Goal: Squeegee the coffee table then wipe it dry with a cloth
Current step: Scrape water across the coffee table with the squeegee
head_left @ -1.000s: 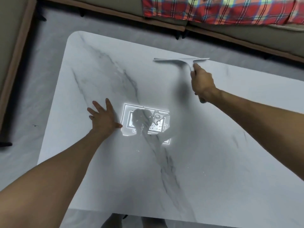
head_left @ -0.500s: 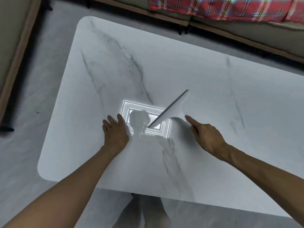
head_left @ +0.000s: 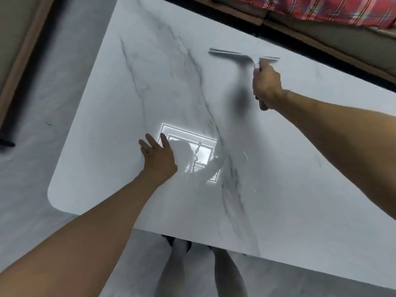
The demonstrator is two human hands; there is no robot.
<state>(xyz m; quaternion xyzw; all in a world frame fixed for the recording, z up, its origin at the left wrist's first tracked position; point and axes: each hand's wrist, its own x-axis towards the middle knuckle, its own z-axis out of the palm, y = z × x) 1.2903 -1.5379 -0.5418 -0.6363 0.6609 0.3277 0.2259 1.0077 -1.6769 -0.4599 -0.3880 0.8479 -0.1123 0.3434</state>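
The white marble coffee table [head_left: 150, 67] fills most of the head view. My right hand [head_left: 266, 85] grips the handle of a pale grey squeegee [head_left: 233, 54], its blade lying across the far side of the tabletop near the back edge. My left hand [head_left: 157, 156] rests flat on the table, fingers spread, just left of a bright ceiling-light reflection. Streaks and droplets of water [head_left: 196, 156] glisten in that reflection beside the left hand. No cloth is in view.
A sofa with a red plaid blanket [head_left: 321, 9] runs along the far edge, close behind the table. Another sofa's wooden base [head_left: 23, 52] lies at the left. Grey floor surrounds the table; my legs [head_left: 180, 266] stand at its near edge.
My right hand has carried the squeegee from the table's middle back out to the far edge, blade now crosswise. My left hand stays pressed on the table near the reflection.
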